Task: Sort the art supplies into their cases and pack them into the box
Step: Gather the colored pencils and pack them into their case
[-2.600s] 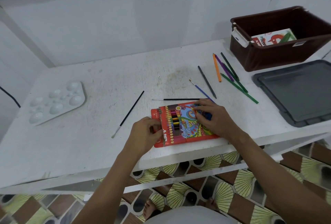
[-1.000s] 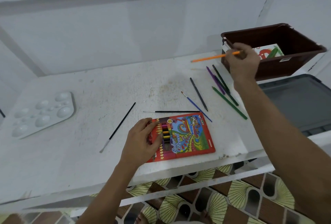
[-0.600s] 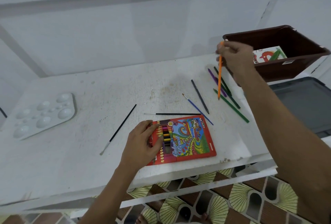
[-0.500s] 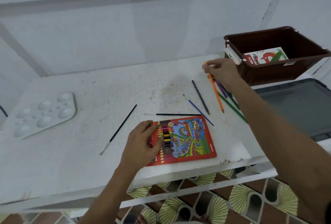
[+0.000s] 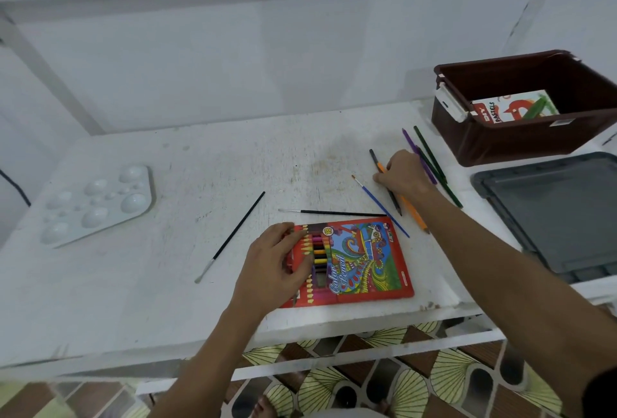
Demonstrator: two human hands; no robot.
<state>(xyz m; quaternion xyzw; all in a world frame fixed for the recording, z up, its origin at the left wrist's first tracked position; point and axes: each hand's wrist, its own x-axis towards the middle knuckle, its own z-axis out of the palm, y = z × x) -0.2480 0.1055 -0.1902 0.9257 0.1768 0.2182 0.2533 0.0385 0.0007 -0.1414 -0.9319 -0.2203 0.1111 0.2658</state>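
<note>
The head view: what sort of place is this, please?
Probably a home craft corner, not a studio: a worn white table against a plain wall, patterned floor tiles beneath it, and a paint palette, a colour pencil case and a brown box on it.

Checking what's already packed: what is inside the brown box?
Inside the brown box lies a pastels case with a green stick-like item on it. The near wall hides the remaining floor.

looks like a home craft corner, not a studio or shop. worn white-painted tabletop (image 5: 167, 300), scuffed and stained, set against a plain white panelled wall (image 5: 233, 60). patterned floor tiles, brown with yellow fan shapes (image 5: 394, 381), show below the table edge. white plastic paint palette with round wells (image 5: 96, 204) lies on it.
</note>
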